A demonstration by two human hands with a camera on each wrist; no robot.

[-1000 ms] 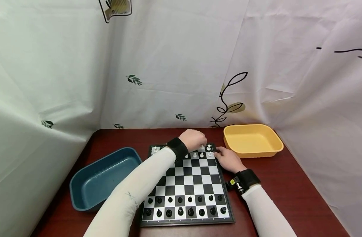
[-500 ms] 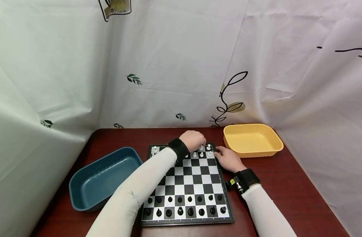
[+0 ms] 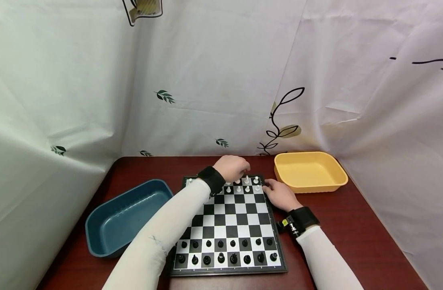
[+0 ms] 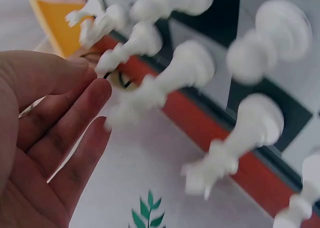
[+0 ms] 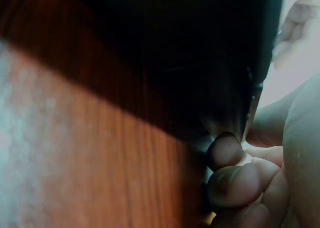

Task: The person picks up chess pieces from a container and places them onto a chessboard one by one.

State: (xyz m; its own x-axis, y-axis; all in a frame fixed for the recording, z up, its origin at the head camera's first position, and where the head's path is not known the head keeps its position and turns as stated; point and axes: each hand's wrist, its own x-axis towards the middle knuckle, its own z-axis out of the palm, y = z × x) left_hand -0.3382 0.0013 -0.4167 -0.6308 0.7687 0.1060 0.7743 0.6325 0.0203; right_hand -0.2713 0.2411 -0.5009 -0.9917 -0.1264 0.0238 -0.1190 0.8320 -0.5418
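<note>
A black-and-white chessboard lies on the table with black chessmen in two near rows and white chessmen in two far rows. My left hand hovers over the far edge, hiding some white pieces. In the left wrist view, its loosely bent fingers are spread beside the top of a slim white chess piece, apparently without gripping it. My right hand grips the board's right edge near the far corner. In the right wrist view, curled fingers press against the dark board.
A blue tub stands to the left of the board, partly behind my left sleeve. At the back right is a yellow tub, close to my right hand. White patterned cloth hangs behind the dark red table.
My left hand has moved left and slightly away, off the white piece near the far right corner, uncovering more white pieces. My right hand has stayed at the board's edge.
</note>
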